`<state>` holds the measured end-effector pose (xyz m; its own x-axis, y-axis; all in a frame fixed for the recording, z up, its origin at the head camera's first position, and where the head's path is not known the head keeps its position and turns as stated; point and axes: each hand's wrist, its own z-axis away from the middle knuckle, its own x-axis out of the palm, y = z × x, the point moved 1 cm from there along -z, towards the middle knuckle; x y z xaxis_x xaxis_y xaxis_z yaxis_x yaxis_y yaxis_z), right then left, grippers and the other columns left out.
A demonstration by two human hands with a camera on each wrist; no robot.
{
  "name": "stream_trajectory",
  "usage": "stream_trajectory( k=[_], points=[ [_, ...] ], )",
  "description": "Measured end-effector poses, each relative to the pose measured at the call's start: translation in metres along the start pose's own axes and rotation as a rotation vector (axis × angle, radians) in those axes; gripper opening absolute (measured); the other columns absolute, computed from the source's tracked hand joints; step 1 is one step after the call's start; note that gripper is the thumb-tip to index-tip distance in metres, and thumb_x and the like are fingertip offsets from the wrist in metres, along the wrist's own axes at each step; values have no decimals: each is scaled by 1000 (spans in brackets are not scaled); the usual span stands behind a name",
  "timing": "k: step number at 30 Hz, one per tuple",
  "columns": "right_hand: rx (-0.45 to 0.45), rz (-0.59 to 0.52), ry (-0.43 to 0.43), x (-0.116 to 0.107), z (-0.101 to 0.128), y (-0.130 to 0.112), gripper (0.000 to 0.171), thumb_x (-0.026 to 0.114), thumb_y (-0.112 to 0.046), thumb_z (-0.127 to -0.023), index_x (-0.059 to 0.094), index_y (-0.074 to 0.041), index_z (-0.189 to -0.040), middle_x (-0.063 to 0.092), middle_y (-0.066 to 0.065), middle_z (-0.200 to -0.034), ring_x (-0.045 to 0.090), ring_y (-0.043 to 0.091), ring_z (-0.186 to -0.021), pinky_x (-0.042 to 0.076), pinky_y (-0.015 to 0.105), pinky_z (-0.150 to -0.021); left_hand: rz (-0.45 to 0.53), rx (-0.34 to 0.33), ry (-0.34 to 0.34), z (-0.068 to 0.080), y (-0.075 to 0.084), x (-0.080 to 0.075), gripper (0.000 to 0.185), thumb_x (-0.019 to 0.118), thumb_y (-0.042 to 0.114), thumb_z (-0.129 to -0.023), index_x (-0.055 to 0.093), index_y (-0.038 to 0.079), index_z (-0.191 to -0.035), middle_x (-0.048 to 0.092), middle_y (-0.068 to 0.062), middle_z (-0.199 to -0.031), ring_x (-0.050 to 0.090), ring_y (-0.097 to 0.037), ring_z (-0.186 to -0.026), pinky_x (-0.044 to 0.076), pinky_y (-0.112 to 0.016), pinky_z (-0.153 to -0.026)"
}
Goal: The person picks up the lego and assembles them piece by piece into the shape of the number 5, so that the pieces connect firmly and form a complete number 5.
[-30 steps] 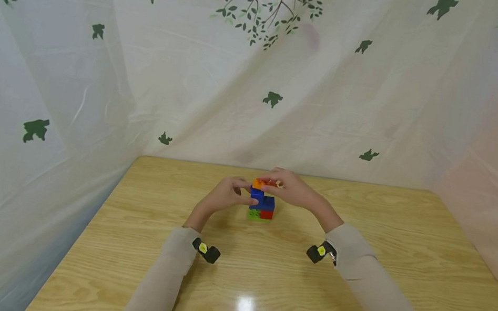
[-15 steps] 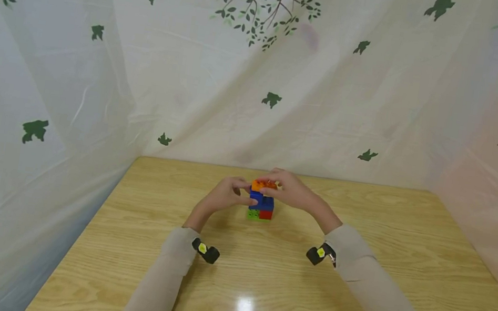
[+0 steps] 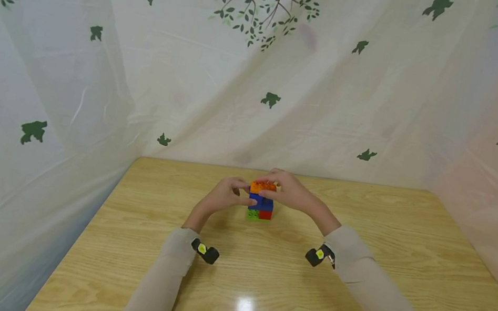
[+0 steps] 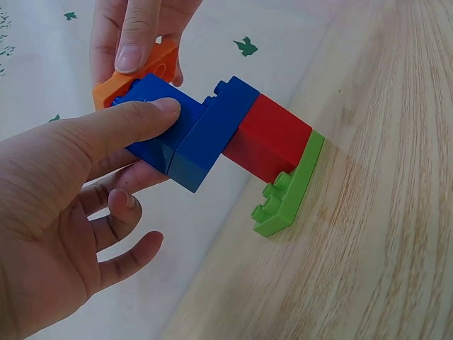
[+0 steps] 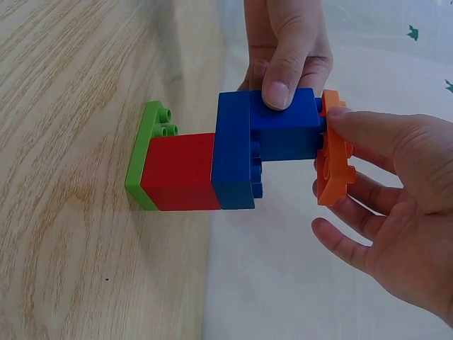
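A small stack of toy building bricks stands on the table. A thin green brick (image 5: 140, 163) is at the bottom, with a red brick (image 5: 180, 173) on one part of it. Above the red one sits a wide blue brick (image 5: 233, 156), and a smaller blue brick (image 5: 287, 131) stands on one end of that. My left hand (image 3: 226, 195) pinches the smaller blue brick between thumb and fingers. With my right hand (image 3: 291, 190) I hold a flat orange brick (image 5: 333, 159) against its top; some blue studs show between them. The orange brick overhangs the wide blue one.
The wooden table (image 3: 256, 273) carries the stack near its far edge. Behind it hangs a pale curtain (image 3: 219, 93) printed with leaves and branches. Each sleeve has a black wrist camera (image 3: 206, 251) strapped on.
The orange brick has come down a little over the smaller blue brick and shows more of its studded top. My left hand keeps its grip, almost still.
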<state>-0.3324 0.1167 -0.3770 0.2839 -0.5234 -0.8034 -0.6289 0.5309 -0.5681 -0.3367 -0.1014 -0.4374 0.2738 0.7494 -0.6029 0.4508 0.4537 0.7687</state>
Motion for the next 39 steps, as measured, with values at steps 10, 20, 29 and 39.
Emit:
stream_trajectory(
  k=[10, 20, 29, 39],
  points=[
    [26, -24, -1, 0, 0, 0, 37, 69, -18, -98, 67, -3, -132, 66, 15, -121, 59, 26, -103, 55, 42, -90, 13, 10, 2, 1, 1, -1, 32, 81, 22, -89, 77, 10, -118, 72, -10, -110, 57, -18, -93, 48, -28, -77],
    [31, -41, 21, 2, 1, 0, 37, 71, -17, -96, 68, -3, -131, 66, 14, -120, 57, 25, -101, 53, 42, -88, 9, 10, -1, 1, 2, -2, 33, 80, 23, -90, 76, 10, -120, 72, -9, -109, 57, -18, -91, 48, -27, -76],
    [34, -18, 29, 2, -1, 0, 37, 74, -17, -95, 70, -5, -130, 66, 13, -119, 59, 24, -103, 54, 40, -89, 30, 12, -3, 1, 1, -1, 32, 81, 22, -89, 77, 9, -118, 71, -10, -108, 57, -28, -91, 46, -28, -73],
    [41, 11, 24, 2, -1, -2, 37, 74, -17, -95, 69, -6, -130, 66, 12, -119, 59, 24, -104, 55, 40, -90, 26, 7, 0, 1, 1, -1, 29, 81, 22, -89, 78, 10, -115, 72, -9, -108, 55, -18, -90, 46, -26, -74]
  ],
)
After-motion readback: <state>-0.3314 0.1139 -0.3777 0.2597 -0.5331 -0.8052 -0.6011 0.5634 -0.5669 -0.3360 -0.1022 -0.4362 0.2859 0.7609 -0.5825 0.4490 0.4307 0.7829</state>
